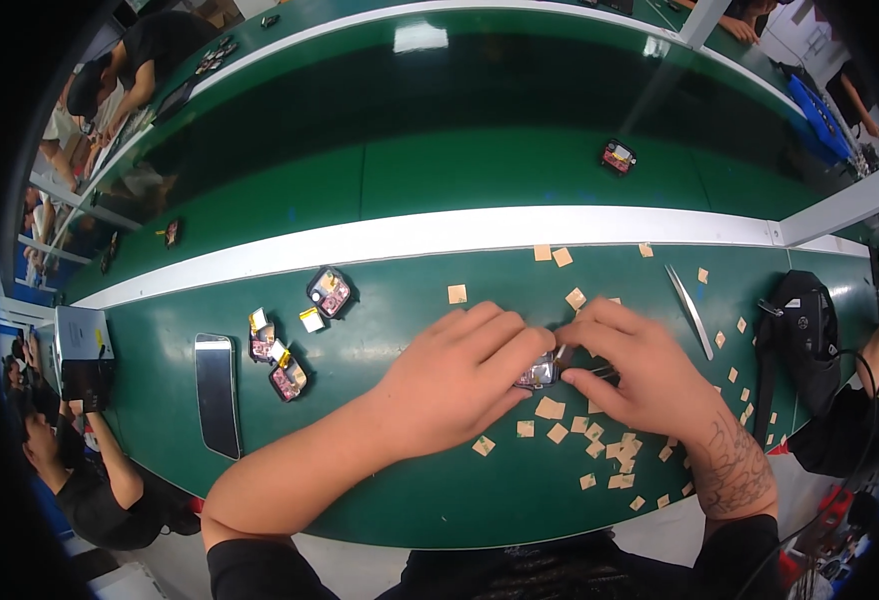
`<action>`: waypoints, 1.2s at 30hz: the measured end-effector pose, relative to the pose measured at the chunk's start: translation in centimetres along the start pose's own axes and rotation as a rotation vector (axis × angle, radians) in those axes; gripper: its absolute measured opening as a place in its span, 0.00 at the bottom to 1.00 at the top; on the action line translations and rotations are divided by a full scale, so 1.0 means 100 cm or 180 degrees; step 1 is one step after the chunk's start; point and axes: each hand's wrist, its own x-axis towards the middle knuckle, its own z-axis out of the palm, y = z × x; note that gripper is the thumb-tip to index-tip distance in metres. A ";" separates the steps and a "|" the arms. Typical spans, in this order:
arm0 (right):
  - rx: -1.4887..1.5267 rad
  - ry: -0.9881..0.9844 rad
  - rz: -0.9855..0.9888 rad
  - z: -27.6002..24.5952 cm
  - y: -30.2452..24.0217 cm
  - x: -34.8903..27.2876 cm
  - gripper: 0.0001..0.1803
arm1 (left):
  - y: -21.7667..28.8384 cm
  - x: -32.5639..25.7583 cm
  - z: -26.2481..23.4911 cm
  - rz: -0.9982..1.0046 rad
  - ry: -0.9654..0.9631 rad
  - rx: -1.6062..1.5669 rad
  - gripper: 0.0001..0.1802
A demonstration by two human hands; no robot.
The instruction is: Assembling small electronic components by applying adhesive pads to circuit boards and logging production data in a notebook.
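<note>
A small electronic device (538,375) with a dark case and bare circuitry is gripped by my left hand (458,375), whose fingers curl over its far side. Close against its right edge, my right hand (635,370) is closed, thumb and forefinger pinched near the case. What those fingers pinch is mostly hidden; a thin shiny piece shows under the palm. Beige square adhesive pieces (550,408) lie scattered around and below both hands. A pair of metal tweezers (692,315) rests on the green table beyond my right hand.
Similar opened devices (331,292) with small silver battery-like packs lie left of my hands, near a dark phone (219,395). A black bag (800,325) sits at the right. A white rail (410,232) crosses the far side; another device (619,156) lies beyond. Other people work around.
</note>
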 end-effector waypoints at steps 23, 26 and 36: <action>0.0797 -0.0456 0.0234 -0.017 0.001 0.007 0.12 | -0.003 -0.011 0.006 0.0548 0.0008 0.1144 0.12; 0.0617 -0.0404 0.0134 -0.017 0.001 0.004 0.12 | -0.002 -0.011 0.006 0.0593 -0.0011 0.1298 0.13; 0.0235 0.0021 -0.0255 0.004 -0.006 0.002 0.15 | -0.002 -0.012 0.009 0.0587 0.0021 0.1339 0.11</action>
